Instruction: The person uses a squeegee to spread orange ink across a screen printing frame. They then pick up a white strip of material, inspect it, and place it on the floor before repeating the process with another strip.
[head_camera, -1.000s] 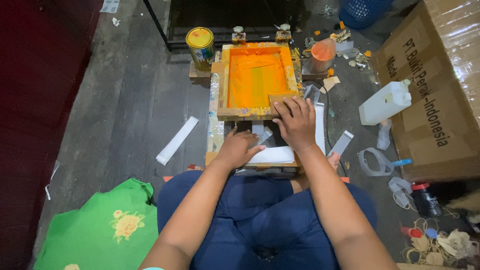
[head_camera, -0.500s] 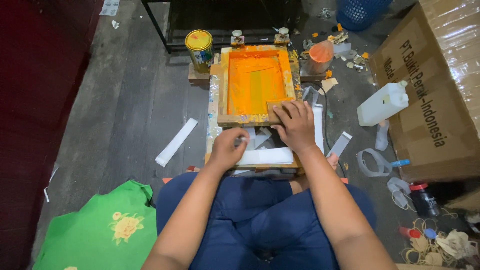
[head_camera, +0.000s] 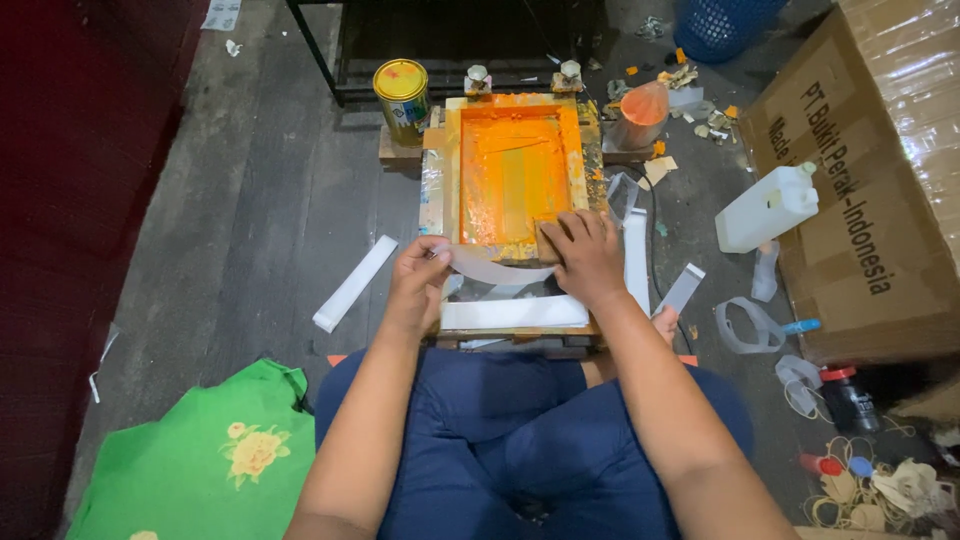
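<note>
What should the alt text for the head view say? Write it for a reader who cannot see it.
A seated person's right hand rests on the near edge of a wooden printing frame coated in orange ink, while the left hand holds a curved white strip at that edge. A yellow-lidded can and a white jug stand nearby on the floor.

Wooden frame (head_camera: 446, 165), glossy orange ink (head_camera: 510, 170), rough floor (head_camera: 270, 200).

A dark, weathered plank floor (head_camera: 250, 200) carries a wooden printing frame (head_camera: 513, 175) coated in orange ink. Just left of its far corner stands a yellow-lidded tin (head_camera: 401, 95); a white strip (head_camera: 355, 283) lies to the frame's near left, a green floral cloth (head_camera: 210, 455) nearer still. Right of the frame sit a white jug (head_camera: 768, 207) and a cardboard box (head_camera: 880, 190).
</note>
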